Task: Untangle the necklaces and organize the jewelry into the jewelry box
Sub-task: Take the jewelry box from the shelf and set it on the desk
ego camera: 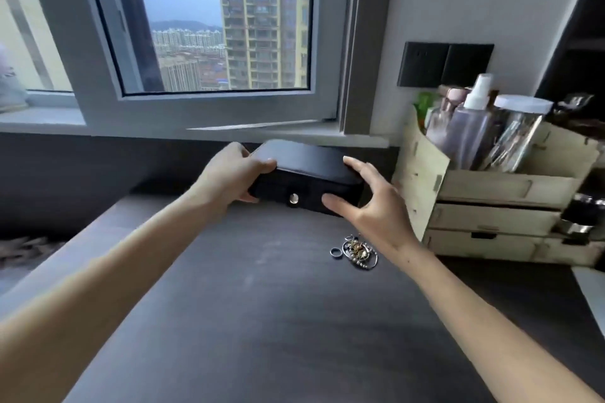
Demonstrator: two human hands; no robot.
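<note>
A black jewelry box (304,170) with a round metal snap on its front sits closed at the far side of the dark desk (262,321), below the window sill. My left hand (232,175) grips its left end, fingers over the top and thumb underneath. My right hand (370,199) grips its right end, thumb on the front face and fingers on the top corner. A tangled heap of necklaces (358,250) with small beads and gold bits lies on the desk in front of the box, to the right. A small silver ring (335,252) lies just left of the heap.
A pale wooden organizer (497,203) with drawers stands at the right, holding bottles and a jar. A window (209,26) and its sill run behind the box. The desk's left edge drops off toward the floor.
</note>
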